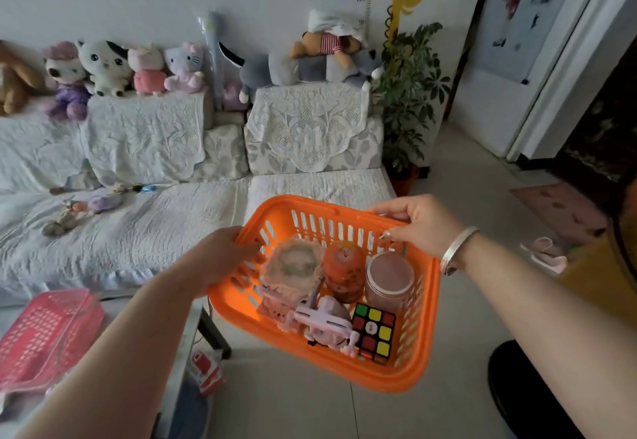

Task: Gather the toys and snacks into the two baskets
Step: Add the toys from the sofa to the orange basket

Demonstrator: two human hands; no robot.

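I hold an orange basket point(389, 375) in the air in front of the sofa. My left hand point(220, 254) grips its left rim and my right hand point(422, 226) grips its far right rim. Inside lie a puzzle cube point(374, 331), a pink lidded jar point(389, 278), an orange bottle point(344, 271), a wrapped snack pack point(293, 268) and a pale pink toy point(325, 326). A pink basket point(44, 331) sits on the low table at the lower left. Small toys point(86, 206) lie scattered on the sofa seat.
A white-covered sofa point(193, 218) spans the left and middle, with plush animals point(103, 68) along its back. A potted plant point(410, 100) stands at its right end. A low table point(179, 362) edge is at lower left, a doorway at right, a pink mat point(558, 211) on the floor.
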